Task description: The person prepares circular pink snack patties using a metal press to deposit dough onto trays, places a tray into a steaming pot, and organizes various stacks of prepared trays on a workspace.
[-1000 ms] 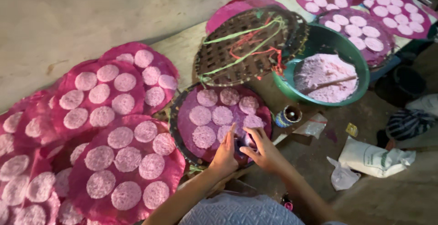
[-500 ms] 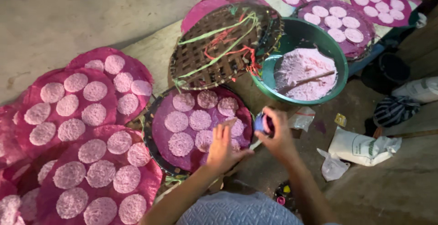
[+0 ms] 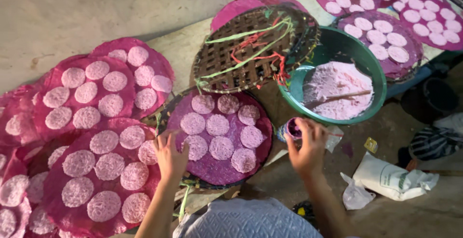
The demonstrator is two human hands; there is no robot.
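A round woven tray covered with purple cloth (image 3: 214, 168) lies in front of me, with several pale pink round discs (image 3: 221, 147) spread on it. My left hand (image 3: 170, 157) rests with fingers apart on the tray's left edge. My right hand (image 3: 308, 147) is curled around a small round cup (image 3: 292, 129) just right of the tray, beside a green basin (image 3: 371, 69) of pink batter (image 3: 333, 81) with a stick (image 3: 337, 97) lying in it.
Several magenta cloth trays (image 3: 96, 93) with discs fill the left side, and more (image 3: 386, 16) lie at top right. An empty woven bamboo tray (image 3: 251, 49) leans over the basin. A white bag (image 3: 390, 177) and crumpled plastic (image 3: 354, 194) lie on the ground at right.
My left hand has moved left from the middle of the purple tray to its edge. My right hand has moved right with the small cup toward the green basin.
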